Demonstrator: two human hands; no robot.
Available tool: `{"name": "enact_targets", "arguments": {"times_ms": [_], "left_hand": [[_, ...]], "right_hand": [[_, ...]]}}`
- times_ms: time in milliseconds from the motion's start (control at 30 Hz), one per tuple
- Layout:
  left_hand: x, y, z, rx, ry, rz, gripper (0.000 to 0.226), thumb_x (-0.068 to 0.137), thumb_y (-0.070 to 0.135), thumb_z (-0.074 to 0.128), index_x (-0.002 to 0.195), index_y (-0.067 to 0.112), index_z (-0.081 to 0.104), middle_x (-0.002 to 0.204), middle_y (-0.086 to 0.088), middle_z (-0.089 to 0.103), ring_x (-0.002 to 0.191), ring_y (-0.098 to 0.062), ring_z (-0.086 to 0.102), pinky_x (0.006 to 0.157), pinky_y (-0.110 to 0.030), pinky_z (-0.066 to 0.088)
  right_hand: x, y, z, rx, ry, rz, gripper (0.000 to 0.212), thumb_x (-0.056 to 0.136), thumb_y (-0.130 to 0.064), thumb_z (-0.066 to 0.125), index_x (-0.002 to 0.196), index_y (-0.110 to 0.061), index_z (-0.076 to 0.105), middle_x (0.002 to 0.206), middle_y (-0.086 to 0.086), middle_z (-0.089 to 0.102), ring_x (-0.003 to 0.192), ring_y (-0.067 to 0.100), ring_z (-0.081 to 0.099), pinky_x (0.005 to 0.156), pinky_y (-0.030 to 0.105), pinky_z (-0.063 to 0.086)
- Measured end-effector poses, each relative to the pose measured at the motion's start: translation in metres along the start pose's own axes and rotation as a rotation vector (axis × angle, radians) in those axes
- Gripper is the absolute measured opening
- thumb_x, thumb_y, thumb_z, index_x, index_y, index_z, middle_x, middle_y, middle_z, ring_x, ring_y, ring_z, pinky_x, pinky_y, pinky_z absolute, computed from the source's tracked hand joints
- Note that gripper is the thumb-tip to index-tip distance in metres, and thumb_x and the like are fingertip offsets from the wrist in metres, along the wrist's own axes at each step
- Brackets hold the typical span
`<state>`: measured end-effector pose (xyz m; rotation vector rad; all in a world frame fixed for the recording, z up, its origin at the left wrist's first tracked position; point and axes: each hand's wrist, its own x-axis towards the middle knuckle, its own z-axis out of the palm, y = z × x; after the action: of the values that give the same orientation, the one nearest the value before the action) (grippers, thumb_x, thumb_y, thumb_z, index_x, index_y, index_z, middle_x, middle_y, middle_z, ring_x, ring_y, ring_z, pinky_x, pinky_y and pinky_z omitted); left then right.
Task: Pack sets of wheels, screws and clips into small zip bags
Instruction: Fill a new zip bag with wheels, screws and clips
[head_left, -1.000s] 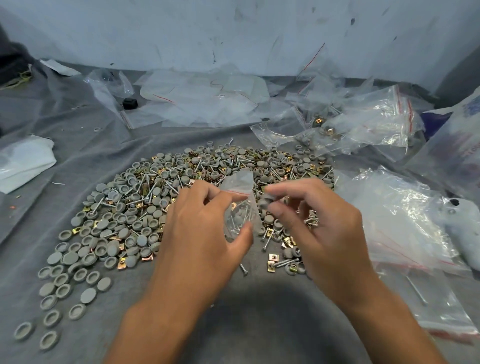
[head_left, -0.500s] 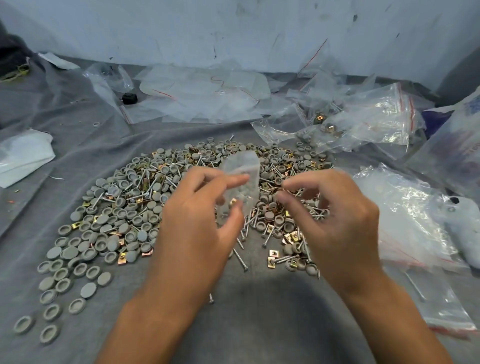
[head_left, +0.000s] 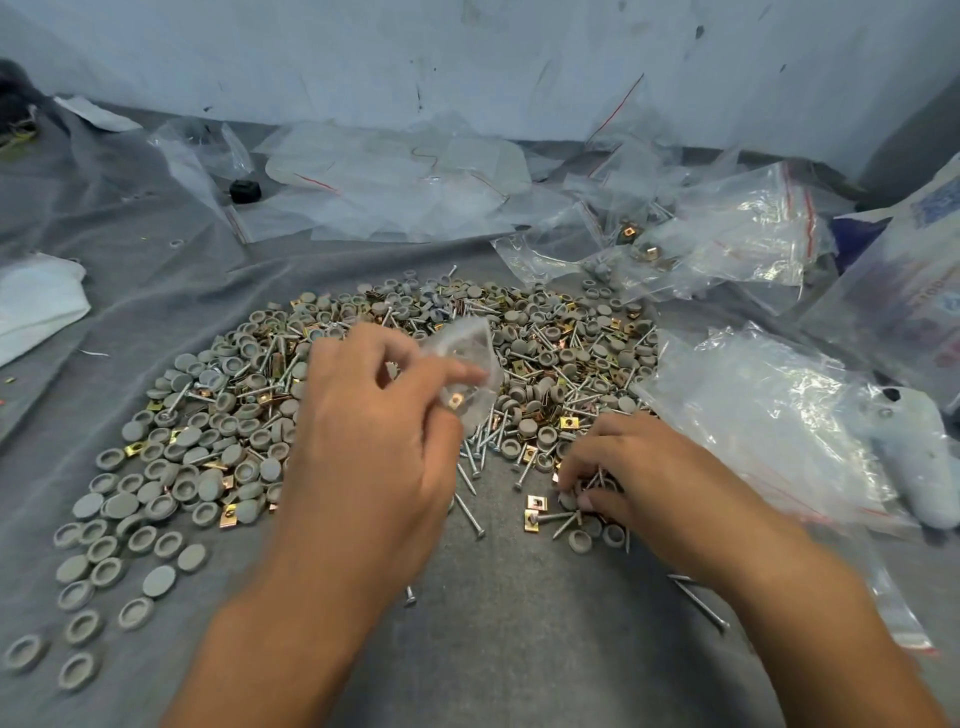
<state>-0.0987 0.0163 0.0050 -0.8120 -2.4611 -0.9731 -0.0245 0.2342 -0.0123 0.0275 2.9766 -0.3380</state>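
At the far left, a crumpled white cloth (head_left: 36, 301) lies on the grey fabric-covered surface (head_left: 519, 649). Next to it, loose round grey plastic wheels (head_left: 158, 580) trail from the near left corner up into a broad heap of wheels, silver screws and brass-coloured square clips (head_left: 395, 332) spread across the middle. Behind the heap, a small black cap (head_left: 245, 190) sits among flat empty clear zip bags with red seal lines (head_left: 384, 192) along the pale wall. The left hand (head_left: 374, 447) is raised over the heap, its grip narrow: thumb and fingers pinch a small clear zip bag (head_left: 467, 374), in which one brass clip shows through the plastic. Just below the bag, several screws (head_left: 470, 517) lie apart on the bare cloth. To the right, the right hand (head_left: 644, 478) is down on the near edge of the heap, fingers curled, its fingertips (head_left: 587, 501) pinched on a few small parts there, a grey wheel among them; exactly what it has is too small to tell. Two brass clips (head_left: 535, 512) lie just left of those fingertips. Further right, a pile of larger crinkled clear plastic bags (head_left: 769, 415) rests on the surface, and behind it more bags holding packed parts (head_left: 675, 249) lie near the wall.
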Motion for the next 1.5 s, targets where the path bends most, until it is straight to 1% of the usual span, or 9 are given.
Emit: {"name": "enact_targets", "arguments": {"times_ms": [133, 200, 533, 833, 1000, 1167, 1267, 1400, 1500], "left_hand": [[-0.004, 0.001, 0.01, 0.016, -0.192, 0.027, 0.032, 0.093, 0.029, 0.047, 0.11, 0.033, 0.074, 0.089, 0.017, 0.037, 0.092, -0.009, 0.034, 0.077, -0.026, 0.033], [-0.005, 0.001, 0.011, 0.016, -0.21, 0.035, 0.03, 0.092, 0.031, 0.05, 0.111, 0.036, 0.073, 0.089, 0.019, 0.037, 0.092, -0.009, 0.035, 0.078, -0.024, 0.033], [-0.005, -0.004, 0.012, -0.01, -0.215, 0.028, 0.03, 0.089, 0.031, 0.056, 0.115, 0.035, 0.071, 0.091, 0.023, 0.035, 0.093, -0.009, 0.037, 0.078, -0.016, 0.031], [-0.005, -0.001, 0.012, -0.055, -0.233, -0.011, 0.03, 0.09, 0.038, 0.054, 0.117, 0.044, 0.065, 0.095, 0.023, 0.039, 0.102, -0.001, 0.038, 0.08, -0.016, 0.034], [-0.005, -0.002, 0.013, -0.056, -0.244, -0.014, 0.031, 0.09, 0.041, 0.052, 0.119, 0.046, 0.063, 0.097, 0.025, 0.038, 0.109, 0.006, 0.035, 0.078, -0.015, 0.033], [-0.006, -0.002, 0.014, -0.038, -0.231, -0.007, 0.03, 0.09, 0.041, 0.056, 0.118, 0.044, 0.063, 0.097, 0.025, 0.039, 0.106, 0.001, 0.037, 0.077, -0.014, 0.033], [-0.006, -0.003, 0.015, -0.036, -0.232, -0.008, 0.03, 0.09, 0.041, 0.056, 0.119, 0.044, 0.063, 0.097, 0.024, 0.038, 0.103, -0.004, 0.039, 0.079, -0.014, 0.034], [-0.006, -0.005, 0.014, -0.045, -0.232, -0.009, 0.032, 0.087, 0.044, 0.057, 0.119, 0.043, 0.063, 0.097, 0.025, 0.038, 0.103, -0.004, 0.04, 0.081, -0.015, 0.034], [-0.005, -0.005, 0.014, -0.075, -0.225, -0.009, 0.036, 0.081, 0.046, 0.061, 0.116, 0.045, 0.06, 0.096, 0.026, 0.038, 0.103, 0.0, 0.04, 0.079, -0.016, 0.033]], "right_hand": [[0.001, -0.005, 0.0, -0.068, 0.02, -0.016, 0.023, 0.1, -0.037, 0.058, 0.121, -0.047, 0.06, 0.116, -0.019, 0.05, 0.112, 0.011, 0.047, 0.094, 0.032, 0.043], [0.002, -0.006, 0.001, -0.122, 0.023, -0.049, 0.028, 0.101, -0.04, 0.056, 0.127, -0.051, 0.057, 0.118, -0.019, 0.05, 0.111, 0.011, 0.043, 0.094, 0.03, 0.041], [0.004, 0.003, 0.004, -0.033, 0.015, -0.053, 0.012, 0.096, -0.04, 0.065, 0.096, -0.042, 0.052, 0.098, -0.023, 0.048, 0.097, 0.005, 0.041, 0.079, 0.026, 0.035], [0.005, 0.006, -0.003, 0.735, 0.312, 0.036, 0.008, 0.091, -0.038, 0.065, 0.093, -0.037, 0.057, 0.092, -0.023, 0.07, 0.083, -0.003, 0.064, 0.068, 0.008, 0.044], [0.006, 0.006, -0.004, 0.874, 0.351, 0.011, 0.014, 0.083, -0.05, 0.061, 0.091, -0.04, 0.058, 0.092, -0.007, 0.073, 0.081, 0.006, 0.067, 0.067, 0.022, 0.048], [0.005, -0.006, -0.009, 1.03, 0.418, -0.085, 0.019, 0.09, -0.039, 0.063, 0.099, -0.024, 0.056, 0.092, -0.003, 0.074, 0.087, 0.019, 0.073, 0.061, 0.028, 0.053], [0.006, -0.014, -0.009, 1.015, 0.459, -0.079, 0.014, 0.092, -0.037, 0.063, 0.099, -0.026, 0.058, 0.089, -0.003, 0.073, 0.083, 0.036, 0.067, 0.061, 0.047, 0.05], [0.006, -0.026, -0.009, 1.03, 0.489, -0.129, 0.007, 0.095, -0.033, 0.065, 0.1, -0.031, 0.061, 0.09, -0.003, 0.071, 0.082, 0.019, 0.068, 0.06, 0.029, 0.047], [0.006, -0.044, -0.007, 1.066, 0.503, -0.24, 0.012, 0.092, -0.029, 0.069, 0.098, -0.036, 0.061, 0.093, -0.001, 0.071, 0.085, 0.026, 0.071, 0.06, 0.033, 0.051]]}}
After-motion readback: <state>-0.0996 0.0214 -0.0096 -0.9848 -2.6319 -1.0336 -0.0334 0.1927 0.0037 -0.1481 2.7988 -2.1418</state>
